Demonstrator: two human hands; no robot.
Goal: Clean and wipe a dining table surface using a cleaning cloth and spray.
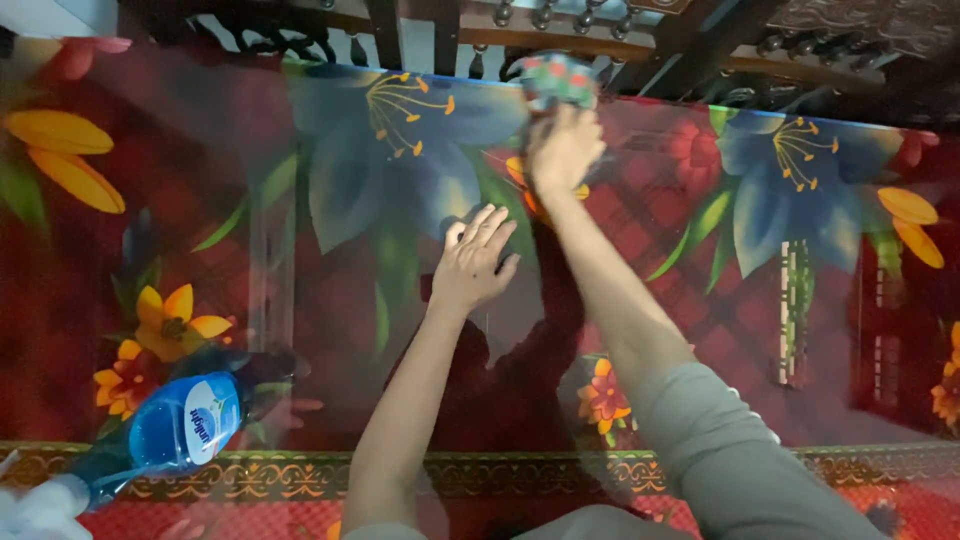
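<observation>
Up top: cloth point(558, 80) bunched in right hand point(563, 150), at far edge of table point(300, 300). Left hand point(473, 262) flat, fingers spread, pressed on glass, nearer body & just left of rt arm. Bottle point(180, 425) lying far left.

One head-worn camera looks steeply down, close over the flowered table point(200, 130) and outstretched arms.

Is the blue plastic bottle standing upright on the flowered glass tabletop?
No, the blue plastic bottle lies on its side near the front edge of the flowered glass tabletop, apart from both hands.
</observation>
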